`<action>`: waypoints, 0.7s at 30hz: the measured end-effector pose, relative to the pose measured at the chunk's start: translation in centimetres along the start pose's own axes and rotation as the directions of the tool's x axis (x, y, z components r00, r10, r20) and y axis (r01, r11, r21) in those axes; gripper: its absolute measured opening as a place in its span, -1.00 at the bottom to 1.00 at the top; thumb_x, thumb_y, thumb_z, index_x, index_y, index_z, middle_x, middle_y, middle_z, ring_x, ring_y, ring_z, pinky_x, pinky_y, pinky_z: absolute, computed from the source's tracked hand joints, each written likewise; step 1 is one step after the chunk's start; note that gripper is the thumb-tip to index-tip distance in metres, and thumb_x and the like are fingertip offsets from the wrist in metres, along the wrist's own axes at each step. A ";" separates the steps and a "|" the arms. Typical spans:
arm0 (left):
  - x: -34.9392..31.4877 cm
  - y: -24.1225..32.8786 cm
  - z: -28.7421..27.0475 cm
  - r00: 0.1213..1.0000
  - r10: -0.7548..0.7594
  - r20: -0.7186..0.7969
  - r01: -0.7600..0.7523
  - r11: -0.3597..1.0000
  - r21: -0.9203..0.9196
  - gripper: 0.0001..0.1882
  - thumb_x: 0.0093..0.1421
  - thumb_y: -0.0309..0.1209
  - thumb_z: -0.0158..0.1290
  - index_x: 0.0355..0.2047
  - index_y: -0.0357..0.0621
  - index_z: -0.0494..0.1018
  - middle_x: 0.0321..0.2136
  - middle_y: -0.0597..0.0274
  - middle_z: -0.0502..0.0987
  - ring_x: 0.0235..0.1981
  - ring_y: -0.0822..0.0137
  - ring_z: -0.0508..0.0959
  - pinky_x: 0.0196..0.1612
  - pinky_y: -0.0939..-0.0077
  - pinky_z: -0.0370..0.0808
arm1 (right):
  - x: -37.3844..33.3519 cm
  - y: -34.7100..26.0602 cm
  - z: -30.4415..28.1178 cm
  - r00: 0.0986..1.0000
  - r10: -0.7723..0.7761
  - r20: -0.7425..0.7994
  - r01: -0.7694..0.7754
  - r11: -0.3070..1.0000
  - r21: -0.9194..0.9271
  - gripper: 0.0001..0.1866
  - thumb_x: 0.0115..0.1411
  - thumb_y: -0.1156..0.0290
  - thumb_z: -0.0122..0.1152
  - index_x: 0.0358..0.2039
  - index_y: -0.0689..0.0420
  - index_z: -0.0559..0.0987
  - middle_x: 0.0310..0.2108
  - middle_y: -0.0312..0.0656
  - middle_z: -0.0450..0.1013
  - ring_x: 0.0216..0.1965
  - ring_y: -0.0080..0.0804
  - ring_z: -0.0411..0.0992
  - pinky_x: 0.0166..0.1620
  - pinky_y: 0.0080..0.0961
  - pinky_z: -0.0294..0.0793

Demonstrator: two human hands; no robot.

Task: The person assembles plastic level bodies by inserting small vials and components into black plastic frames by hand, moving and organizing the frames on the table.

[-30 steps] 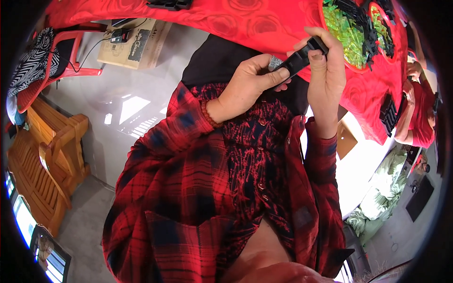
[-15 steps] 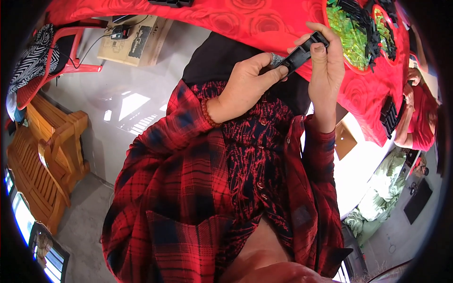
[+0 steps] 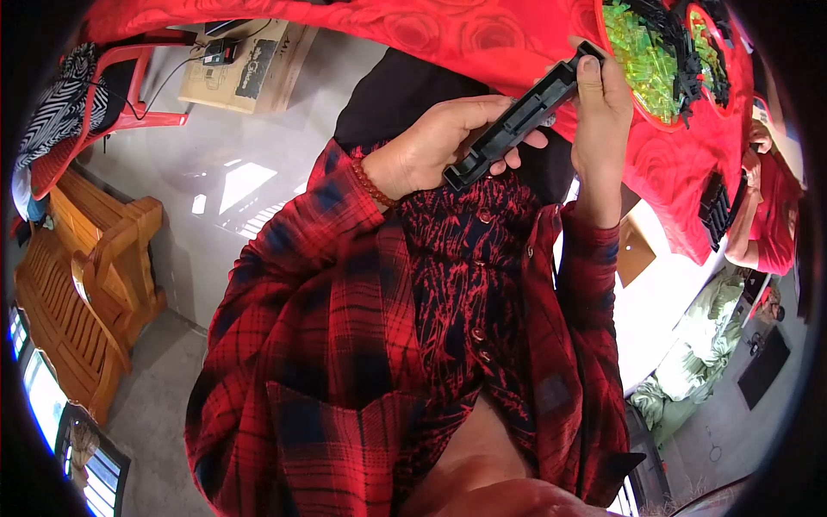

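Note:
A long black plastic piece [image 3: 523, 119] with raised ends and a channel along it slants between my hands above my lap. My left hand [image 3: 431, 142] is closed round its lower part, with fingertips showing past its right side. At the upper end my right hand [image 3: 603, 108] grips the piece, its thumb pressed on the top. The right hand's other fingers are mostly hidden. Just beyond my right hand, an orange-rimmed tray [image 3: 673, 128] on the red-covered table holds yellow-green translucent pieces [image 3: 642, 65] and black pieces [image 3: 680, 60].
A red patterned cloth [image 3: 413, 26] covers the table. A second rimmed tray [image 3: 722, 110] of small parts stands farther right, near black slotted parts [image 3: 714, 209]. Another person in red [image 3: 773, 220] sits there. At left are a cardboard box [image 3: 250, 69], a red chair [image 3: 142, 86] and a wooden bench [image 3: 73, 284].
The black piece has turned so its long channel faces up and more of it shows. My left hand has shifted lower and left, its fingers now reaching under the piece.

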State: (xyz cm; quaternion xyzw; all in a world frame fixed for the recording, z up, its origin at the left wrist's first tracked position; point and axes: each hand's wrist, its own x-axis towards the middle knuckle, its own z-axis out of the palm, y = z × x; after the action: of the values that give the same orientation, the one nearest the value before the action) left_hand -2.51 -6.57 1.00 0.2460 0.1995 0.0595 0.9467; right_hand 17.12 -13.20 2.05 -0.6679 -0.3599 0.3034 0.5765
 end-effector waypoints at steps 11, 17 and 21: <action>0.3 -0.7 -0.7 0.989 0.135 -0.056 -0.135 0.991 -0.009 -0.61 0.48 -0.26 -0.22 0.11 -0.29 0.37 -0.09 0.06 0.57 -0.31 0.39 0.56 -0.25 0.53 0.53 | -3.2 -3.4 2.7 0.960 -0.220 -0.171 0.154 0.930 -0.333 -0.45 0.21 0.37 0.32 0.14 0.29 0.37 0.05 0.05 0.36 0.02 -0.25 0.38 0.03 -0.40 0.42; 0.8 -1.6 -1.8 0.976 0.218 0.025 -0.214 0.971 -0.108 -0.59 0.46 -0.19 -0.12 0.16 -0.20 0.35 -0.02 0.18 0.55 0.01 0.38 0.53 0.16 0.40 0.41 | -6.2 -3.6 4.1 0.911 -0.400 0.099 0.386 0.744 -0.545 -0.59 0.08 0.52 0.35 -0.03 0.15 0.52 0.16 0.08 0.21 0.15 -0.03 0.20 0.13 -0.24 0.30; 0.5 -1.1 -0.6 0.980 0.185 -0.073 -0.193 0.976 -0.106 -0.65 0.48 -0.22 -0.16 0.07 -0.20 0.39 -0.15 0.26 0.54 -0.15 0.42 0.54 -0.02 0.47 0.47 | -5.6 -3.5 4.2 0.882 -0.452 0.132 0.409 0.597 -0.690 -0.65 0.10 0.59 0.25 -0.05 0.17 0.59 0.17 0.09 0.27 0.13 0.00 0.23 0.14 -0.17 0.21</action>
State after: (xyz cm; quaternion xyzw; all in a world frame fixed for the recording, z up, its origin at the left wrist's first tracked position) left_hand -2.29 -7.17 -0.23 0.2082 0.2012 0.1681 0.9423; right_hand 10.07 -15.25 4.85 -0.7367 -0.5811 -0.0232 0.3451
